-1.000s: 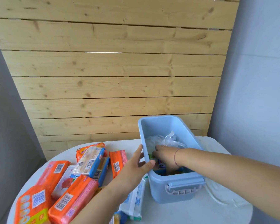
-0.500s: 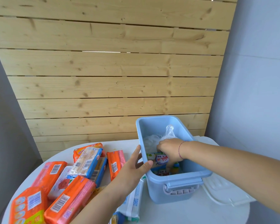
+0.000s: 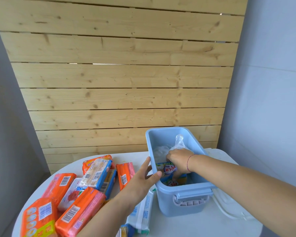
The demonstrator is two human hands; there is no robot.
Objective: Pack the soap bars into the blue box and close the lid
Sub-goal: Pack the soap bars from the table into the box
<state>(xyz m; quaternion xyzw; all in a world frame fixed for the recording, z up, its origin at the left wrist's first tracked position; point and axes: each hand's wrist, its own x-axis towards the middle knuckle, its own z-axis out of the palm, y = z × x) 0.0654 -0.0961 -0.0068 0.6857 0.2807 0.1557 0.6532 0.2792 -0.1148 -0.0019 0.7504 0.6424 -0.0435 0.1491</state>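
Plastic-wrapped soap bar (image 3: 167, 169), white and green, is pinched by the right hand (image 3: 179, 162) low inside the blue box (image 3: 176, 202); the left hand (image 3: 142, 183), fingers spread, steadies the box rim. Crumpled clear plastic bag (image 3: 179, 142) and other bars fill the floor, so the bar may jam or ride high, fouling the lid (image 3: 229, 206) lying to the right. Orange soap bars (image 3: 80, 211) wait on the table (image 3: 203, 226).

Bright, even daylight, soft shadows, sharp focus; wide-angle distortion bends lines near the edges.
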